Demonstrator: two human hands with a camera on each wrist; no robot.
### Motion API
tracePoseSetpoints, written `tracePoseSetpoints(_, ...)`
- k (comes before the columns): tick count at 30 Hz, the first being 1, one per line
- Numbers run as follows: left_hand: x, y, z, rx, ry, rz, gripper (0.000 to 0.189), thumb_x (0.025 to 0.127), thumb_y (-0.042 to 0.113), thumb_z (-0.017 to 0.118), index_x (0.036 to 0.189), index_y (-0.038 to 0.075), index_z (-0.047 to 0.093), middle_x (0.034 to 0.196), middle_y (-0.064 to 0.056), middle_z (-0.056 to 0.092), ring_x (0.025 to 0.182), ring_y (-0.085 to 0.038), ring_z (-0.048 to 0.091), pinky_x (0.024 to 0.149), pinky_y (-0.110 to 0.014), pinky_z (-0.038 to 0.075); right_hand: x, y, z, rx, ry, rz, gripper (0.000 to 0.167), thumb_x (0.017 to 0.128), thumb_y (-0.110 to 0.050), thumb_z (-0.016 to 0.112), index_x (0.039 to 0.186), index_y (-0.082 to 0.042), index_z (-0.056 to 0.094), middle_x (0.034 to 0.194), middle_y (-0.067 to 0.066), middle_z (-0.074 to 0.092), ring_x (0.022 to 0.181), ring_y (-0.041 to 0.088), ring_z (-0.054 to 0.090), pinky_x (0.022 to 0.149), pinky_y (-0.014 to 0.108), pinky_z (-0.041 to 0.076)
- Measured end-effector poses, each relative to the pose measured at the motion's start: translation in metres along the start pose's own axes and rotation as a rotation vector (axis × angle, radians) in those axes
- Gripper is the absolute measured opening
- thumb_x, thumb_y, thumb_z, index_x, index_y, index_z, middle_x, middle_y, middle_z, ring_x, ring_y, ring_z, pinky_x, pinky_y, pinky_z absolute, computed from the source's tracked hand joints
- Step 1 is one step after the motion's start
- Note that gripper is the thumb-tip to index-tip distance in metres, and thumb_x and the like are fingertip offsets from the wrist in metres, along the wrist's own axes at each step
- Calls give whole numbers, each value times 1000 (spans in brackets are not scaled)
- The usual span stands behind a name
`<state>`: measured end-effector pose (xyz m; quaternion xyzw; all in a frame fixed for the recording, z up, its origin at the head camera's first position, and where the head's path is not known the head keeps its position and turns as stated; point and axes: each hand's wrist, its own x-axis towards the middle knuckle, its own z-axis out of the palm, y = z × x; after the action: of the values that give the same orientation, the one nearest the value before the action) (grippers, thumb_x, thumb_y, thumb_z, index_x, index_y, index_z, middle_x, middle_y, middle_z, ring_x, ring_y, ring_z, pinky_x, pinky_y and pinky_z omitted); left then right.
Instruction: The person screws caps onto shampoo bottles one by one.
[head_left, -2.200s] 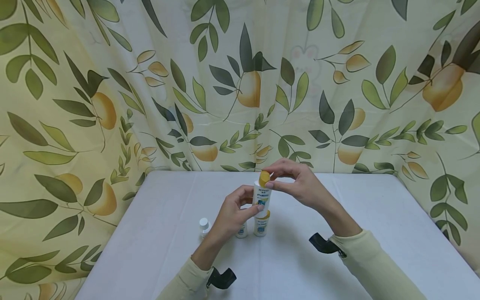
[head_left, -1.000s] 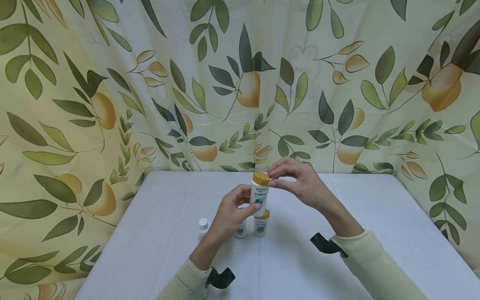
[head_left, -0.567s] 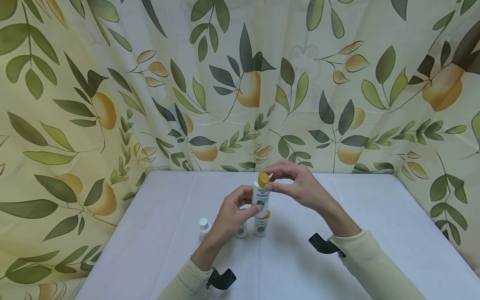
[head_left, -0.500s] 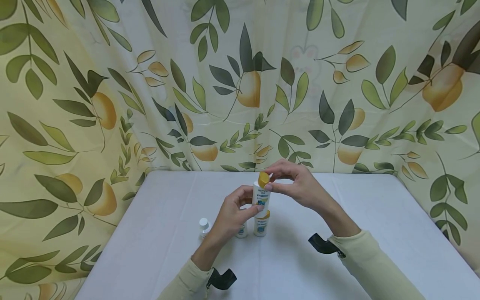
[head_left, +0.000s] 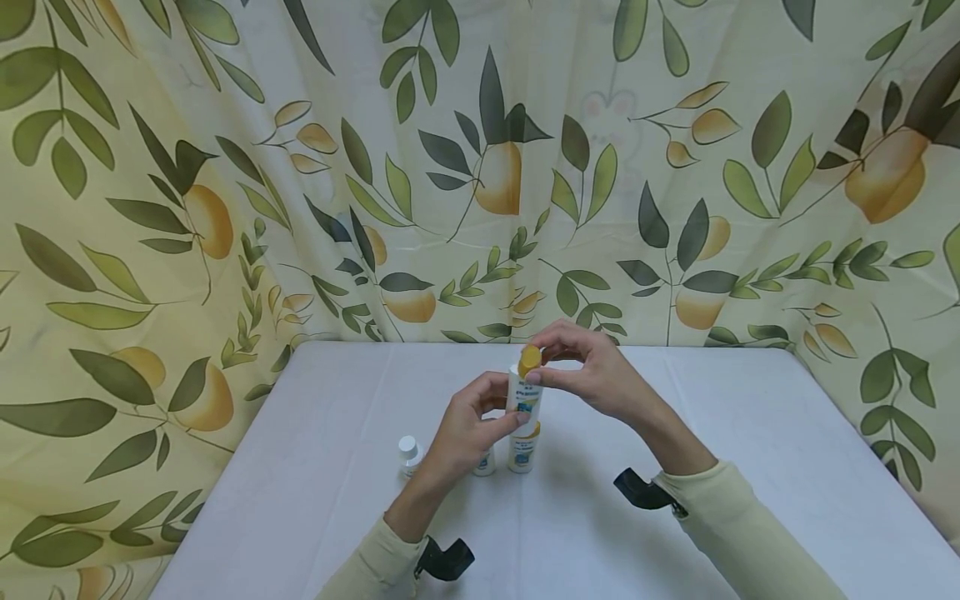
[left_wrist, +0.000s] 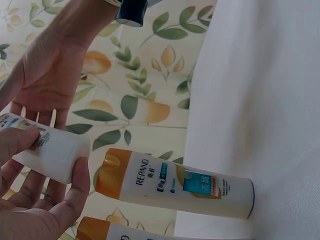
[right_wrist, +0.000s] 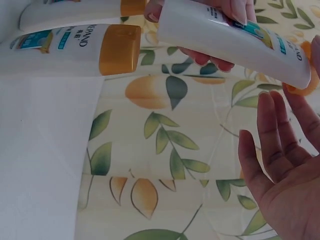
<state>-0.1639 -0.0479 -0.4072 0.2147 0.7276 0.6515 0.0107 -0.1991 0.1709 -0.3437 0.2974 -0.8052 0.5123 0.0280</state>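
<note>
My left hand (head_left: 472,425) grips the body of a white shampoo bottle (head_left: 523,397) with a blue label patch, thumb across the front. The bottle is upright, raised above the table. At its top, my right hand (head_left: 592,367) pinches the gold cap (head_left: 529,360) between thumb and fingers. In the right wrist view the cap (right_wrist: 304,82) is at the bottle's end, partly hidden by fingers. Just below the held bottle, a matching shampoo bottle (left_wrist: 170,185) stands on the table. Another matching bottle (head_left: 484,463) stands left of it, mostly hidden behind the left hand.
A small bottle with a white cap (head_left: 408,448) stands further left, partly behind the left forearm. White cloth covers the table (head_left: 660,517). A curtain printed with leaves and fruit (head_left: 450,167) hangs behind. Both wrists carry black camera mounts (head_left: 446,558).
One second ago the cap showed its broad side, with the right fingers at its edge. Now it appears turned, its narrower side showing, and the right hand pinches it. The left hand holds nearly still.
</note>
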Motion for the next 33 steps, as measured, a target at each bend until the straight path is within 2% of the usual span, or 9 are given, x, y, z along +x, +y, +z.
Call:
tracePoseSetpoints(8,0,1,1,4,5,-8,39,93,16,76,130,20,63,128,3,65,114,-19,63,108,-56,46,1,-1,1,-6,2,-24,17,88,-15,81,104,-17,74,113,-1,63,112,22,56,102,52,48)
tracePoseSetpoints(12,0,2,0,15,23,-24,40,93,17,76,130,21,62,129,4,64,114,-19,63,105,-52,49,0,-1,-2,-20,10,-28,15,89,-16,80,104,-17,76,114,-1,64,113,21,56,103,51,48)
tracePoseSetpoints(16,1,2,-3,20,52,-47,39,93,18,76,130,21,62,130,5,64,115,-20,63,101,-45,54,0,0,-4,-42,20,-26,13,92,-16,77,105,-17,78,115,-1,64,114,19,57,102,45,49)
tracePoseSetpoints(20,1,2,-4,12,65,-61,39,93,17,76,129,20,62,131,4,64,116,-21,63,99,-42,56,0,1,-7,-40,28,-35,13,95,-13,73,107,-13,78,115,1,64,113,19,57,95,33,54)
tracePoseSetpoints(25,1,1,-4,4,61,-58,39,93,16,76,130,19,62,132,3,64,117,-21,63,100,-43,55,0,1,-9,-15,41,-56,14,94,-7,71,106,-9,78,114,2,64,112,19,58,91,26,56)
tracePoseSetpoints(30,0,2,-4,9,39,-37,41,93,17,75,132,19,63,131,4,66,114,-20,64,102,-43,54,2,3,-9,29,53,-68,14,91,-3,74,103,-7,78,113,5,64,112,19,59,96,27,55)
tracePoseSetpoints(33,0,3,-4,19,21,-24,42,94,18,75,134,20,63,130,4,66,113,-19,64,104,-45,52,3,6,-11,70,27,-73,15,91,-2,73,105,-6,76,115,8,63,112,20,61,96,29,56)
